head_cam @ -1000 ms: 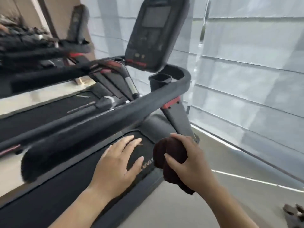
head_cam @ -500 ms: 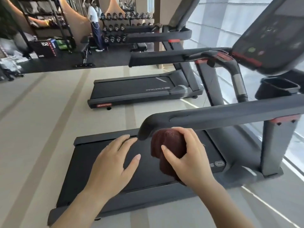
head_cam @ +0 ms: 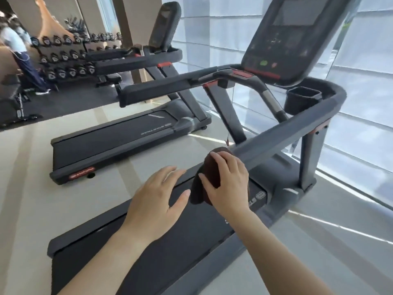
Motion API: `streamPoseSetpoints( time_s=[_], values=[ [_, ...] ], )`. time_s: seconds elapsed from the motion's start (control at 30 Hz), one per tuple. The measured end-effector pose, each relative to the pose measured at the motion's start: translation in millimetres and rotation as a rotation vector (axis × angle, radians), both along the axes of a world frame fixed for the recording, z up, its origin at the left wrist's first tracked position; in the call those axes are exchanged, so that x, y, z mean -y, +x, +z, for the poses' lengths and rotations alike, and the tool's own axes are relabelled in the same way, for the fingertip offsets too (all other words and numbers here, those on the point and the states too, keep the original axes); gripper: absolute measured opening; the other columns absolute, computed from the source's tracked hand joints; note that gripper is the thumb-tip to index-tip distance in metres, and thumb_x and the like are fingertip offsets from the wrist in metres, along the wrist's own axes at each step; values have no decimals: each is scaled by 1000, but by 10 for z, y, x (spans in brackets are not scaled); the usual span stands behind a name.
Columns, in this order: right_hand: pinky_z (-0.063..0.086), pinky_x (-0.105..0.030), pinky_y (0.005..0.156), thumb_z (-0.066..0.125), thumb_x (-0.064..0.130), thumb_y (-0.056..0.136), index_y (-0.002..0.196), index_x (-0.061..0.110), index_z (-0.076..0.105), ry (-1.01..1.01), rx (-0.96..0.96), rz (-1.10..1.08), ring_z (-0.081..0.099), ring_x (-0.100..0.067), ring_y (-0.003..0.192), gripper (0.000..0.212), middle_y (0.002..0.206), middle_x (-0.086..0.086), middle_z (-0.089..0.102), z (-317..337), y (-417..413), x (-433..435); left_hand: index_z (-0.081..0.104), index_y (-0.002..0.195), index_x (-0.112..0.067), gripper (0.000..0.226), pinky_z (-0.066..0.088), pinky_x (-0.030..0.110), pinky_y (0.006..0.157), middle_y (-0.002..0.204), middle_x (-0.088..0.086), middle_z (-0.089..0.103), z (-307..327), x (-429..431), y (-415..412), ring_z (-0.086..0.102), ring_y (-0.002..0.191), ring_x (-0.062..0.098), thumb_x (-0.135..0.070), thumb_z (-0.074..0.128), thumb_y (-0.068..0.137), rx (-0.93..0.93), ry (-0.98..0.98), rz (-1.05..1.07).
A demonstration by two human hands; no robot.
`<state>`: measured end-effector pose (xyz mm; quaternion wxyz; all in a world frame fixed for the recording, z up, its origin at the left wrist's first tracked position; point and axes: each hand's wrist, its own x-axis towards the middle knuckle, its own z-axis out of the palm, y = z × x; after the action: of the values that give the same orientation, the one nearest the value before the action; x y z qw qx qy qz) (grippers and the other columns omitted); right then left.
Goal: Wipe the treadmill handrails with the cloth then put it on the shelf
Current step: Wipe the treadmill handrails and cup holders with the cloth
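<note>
A dark brown cloth [head_cam: 209,174] covers the near end of the treadmill's right handrail [head_cam: 285,133]. My right hand [head_cam: 228,184] grips the cloth there, fingers curled over it. Just to its left my left hand [head_cam: 161,196] hovers above the black belt [head_cam: 131,248], fingers spread and holding nothing. The left handrail [head_cam: 161,90] runs further back, and the console [head_cam: 285,39] rises at the upper right. No shelf is in sight.
A second treadmill [head_cam: 119,141] stands to the left across a strip of pale floor. Behind it is a dumbbell rack [head_cam: 68,58], with a person [head_cam: 19,56] standing at the far left. A window wall with blinds [head_cam: 350,103] lies close on the right.
The view has swung from the window side toward the gym floor and back to the right. My right hand has brought the cloth from below the rail's end up onto it.
</note>
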<state>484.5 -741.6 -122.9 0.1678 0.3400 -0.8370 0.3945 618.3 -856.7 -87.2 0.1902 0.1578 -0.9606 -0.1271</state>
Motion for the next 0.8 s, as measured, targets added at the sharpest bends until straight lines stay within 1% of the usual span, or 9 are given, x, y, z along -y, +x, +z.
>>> streamPoseSetpoints(
  time_s=[0.1,0.17,0.23,0.33,0.4,0.5,0.6,0.7,0.8],
  values=[
    [33,-48,106,60,49,81,127,24,51,-52,-14,-34,44,-22,121,53,130,2,52,-42,-45,60,44,133,-29,61,34,25,97,141,-10,44,-2,253,-245,39,129,9,-59,25,83,-9,10,-59],
    [39,-46,102,64,43,81,122,21,58,-100,-37,-53,48,-21,117,46,125,1,57,-54,-88,115,44,132,-30,55,30,22,96,141,-11,43,-15,408,-419,38,129,8,-56,31,85,-8,3,-92],
    [43,-41,96,66,37,81,116,22,61,-121,-23,-79,52,-18,112,38,118,5,61,-3,-157,164,43,132,-31,55,28,20,93,139,-12,43,-6,556,-591,37,127,6,-55,30,85,-11,0,-111],
    [40,-29,88,66,36,82,113,28,60,-97,122,-131,50,-13,106,33,113,12,60,200,-354,200,44,132,-32,58,29,20,92,138,-13,44,32,707,-836,36,125,5,-57,27,82,-16,27,-144],
    [38,-28,84,66,36,82,112,28,60,-69,211,-164,52,-16,105,32,113,13,60,334,-567,222,45,130,-31,55,30,20,92,137,-12,45,62,729,-990,37,125,6,-56,30,84,-16,43,-186],
    [40,-27,86,69,41,79,115,30,60,-11,240,-189,54,-14,106,38,117,12,58,459,-723,233,45,129,-31,51,32,19,93,133,-14,46,80,717,-1185,40,122,5,-54,32,85,-14,56,-269],
    [42,-26,90,69,51,76,117,36,57,-43,228,-214,52,-7,107,45,118,17,55,361,-519,166,45,130,-33,48,33,18,93,134,-15,46,23,758,-1310,40,122,3,-53,36,87,22,67,-351],
    [40,-25,96,64,55,77,115,37,59,-95,217,-259,48,-4,115,42,124,22,50,196,-251,129,44,130,-33,48,34,20,94,136,-15,44,-50,862,-1443,39,125,3,-55,37,88,49,87,-409],
    [43,-25,93,65,48,79,107,37,63,-100,230,-327,52,-3,109,30,117,23,54,208,-340,174,46,128,-33,54,35,23,97,135,-14,46,-63,964,-1695,40,125,5,-58,31,83,58,103,-490]
  ],
)
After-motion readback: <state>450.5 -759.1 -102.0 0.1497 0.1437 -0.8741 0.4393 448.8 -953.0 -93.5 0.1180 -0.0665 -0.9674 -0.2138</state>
